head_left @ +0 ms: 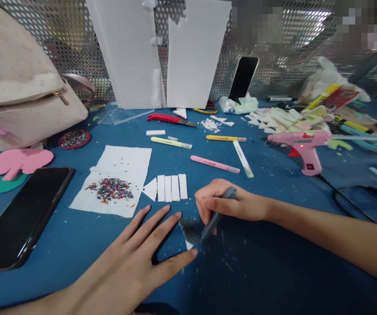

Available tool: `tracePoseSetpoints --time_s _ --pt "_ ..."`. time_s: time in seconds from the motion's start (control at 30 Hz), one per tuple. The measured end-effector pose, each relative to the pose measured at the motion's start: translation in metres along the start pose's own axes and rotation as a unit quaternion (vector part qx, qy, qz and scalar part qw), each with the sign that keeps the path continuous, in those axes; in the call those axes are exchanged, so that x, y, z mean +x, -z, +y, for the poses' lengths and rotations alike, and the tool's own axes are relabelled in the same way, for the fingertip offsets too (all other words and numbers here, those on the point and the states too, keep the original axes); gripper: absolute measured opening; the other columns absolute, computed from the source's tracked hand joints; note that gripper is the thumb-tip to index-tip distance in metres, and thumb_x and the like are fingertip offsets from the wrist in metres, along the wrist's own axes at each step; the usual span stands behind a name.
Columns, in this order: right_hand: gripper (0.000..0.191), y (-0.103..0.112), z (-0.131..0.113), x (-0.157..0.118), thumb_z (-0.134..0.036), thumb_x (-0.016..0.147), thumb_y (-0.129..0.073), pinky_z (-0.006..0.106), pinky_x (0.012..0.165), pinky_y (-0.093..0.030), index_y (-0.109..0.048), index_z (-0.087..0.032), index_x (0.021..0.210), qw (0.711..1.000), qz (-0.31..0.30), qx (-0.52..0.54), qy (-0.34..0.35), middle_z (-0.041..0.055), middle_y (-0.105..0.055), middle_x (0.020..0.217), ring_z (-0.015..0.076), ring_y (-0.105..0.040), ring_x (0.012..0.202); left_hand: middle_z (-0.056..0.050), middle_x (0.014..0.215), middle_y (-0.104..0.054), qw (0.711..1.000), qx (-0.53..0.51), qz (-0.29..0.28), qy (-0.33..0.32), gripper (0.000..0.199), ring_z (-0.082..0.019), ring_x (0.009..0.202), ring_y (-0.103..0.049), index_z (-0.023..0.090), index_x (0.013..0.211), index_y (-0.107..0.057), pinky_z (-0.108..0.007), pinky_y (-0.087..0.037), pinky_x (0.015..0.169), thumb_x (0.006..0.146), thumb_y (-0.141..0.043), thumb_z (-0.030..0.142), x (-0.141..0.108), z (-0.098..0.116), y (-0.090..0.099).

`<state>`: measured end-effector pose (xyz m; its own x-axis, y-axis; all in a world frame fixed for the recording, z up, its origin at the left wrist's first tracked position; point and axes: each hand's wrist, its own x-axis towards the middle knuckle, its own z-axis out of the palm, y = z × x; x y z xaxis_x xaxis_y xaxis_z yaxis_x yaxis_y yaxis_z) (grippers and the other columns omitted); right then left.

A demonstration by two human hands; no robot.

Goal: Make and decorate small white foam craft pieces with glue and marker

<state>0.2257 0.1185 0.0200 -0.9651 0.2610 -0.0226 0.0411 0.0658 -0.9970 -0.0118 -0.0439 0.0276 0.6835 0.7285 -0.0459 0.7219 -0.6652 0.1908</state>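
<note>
My right hand (219, 202) grips a dark grey marker (213, 222), its tip down beside a small piece of white foam board (189, 232). Most of that piece is coloured dark grey, with a white corner showing at the bottom. My left hand (145, 245) lies spread on the table, its index finger and thumb tips at the piece's left and lower edges. Just beyond the fingers several white strips (171, 188) lie in a row, with a white triangular piece (150, 189) at their left end.
Left are a paper sheet (125, 157) with beads (112, 189), a black phone (24, 218) and a bag (24, 74). Pastel highlighters (214, 164) and a red utility knife (165, 118) lie ahead. A pink glue gun (306, 146) with its cable is right; white boards (129, 57) stand behind.
</note>
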Motion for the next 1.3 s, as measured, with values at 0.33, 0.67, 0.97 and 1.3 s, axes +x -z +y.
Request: tracePoseSetpoints --time_s 0.33,0.67,0.97,1.3 --pt "0.040 0.0001 0.0005 0.0012 -0.046 0.098 -0.056 0.021 0.060 -0.050 -0.065 -0.010 0.083 1.000 0.005 -0.014 0.006 0.0056 -0.066 0.074 0.0128 -0.066 0.065 -0.011 0.163 -0.025 1.000 -0.007 -0.001 -0.002 0.088 -0.041 0.148 -0.022 0.040 0.157 -0.015 -0.067 -0.022 0.114 0.086 -0.050 0.077 0.0004 -0.0017 0.0017" --pt "0.038 0.0008 0.0011 0.0008 -0.044 0.099 -0.056 0.022 0.063 -0.051 -0.065 -0.010 0.084 1.000 -0.011 -0.004 -0.001 0.0050 -0.066 0.076 0.0121 -0.064 0.065 -0.014 0.163 -0.023 0.999 0.029 -0.018 0.001 0.089 -0.038 0.151 -0.013 0.039 0.158 -0.008 -0.064 -0.022 0.116 0.088 -0.044 0.079 -0.0003 0.0002 0.0018" --pt "0.040 0.0010 0.0017 0.0007 -0.043 0.100 -0.053 0.022 0.060 -0.050 -0.065 -0.009 0.083 1.000 -0.018 -0.002 0.007 0.0055 -0.066 0.074 0.0121 -0.065 0.063 -0.013 0.163 -0.023 0.999 0.037 -0.021 0.012 0.091 -0.038 0.152 -0.011 0.041 0.158 -0.008 -0.064 -0.022 0.116 0.085 -0.050 0.078 -0.0004 0.0026 0.0000" --pt "0.036 0.0016 0.0016 0.0007 -0.041 0.100 -0.056 0.022 0.064 -0.049 -0.067 -0.009 0.086 1.000 -0.014 -0.017 0.012 0.0064 -0.067 0.078 0.0135 -0.066 0.070 -0.013 0.164 -0.022 0.999 0.029 -0.017 0.004 0.090 -0.039 0.151 -0.015 0.040 0.158 -0.007 -0.065 -0.021 0.116 0.087 -0.047 0.078 0.0000 -0.0007 0.0015"
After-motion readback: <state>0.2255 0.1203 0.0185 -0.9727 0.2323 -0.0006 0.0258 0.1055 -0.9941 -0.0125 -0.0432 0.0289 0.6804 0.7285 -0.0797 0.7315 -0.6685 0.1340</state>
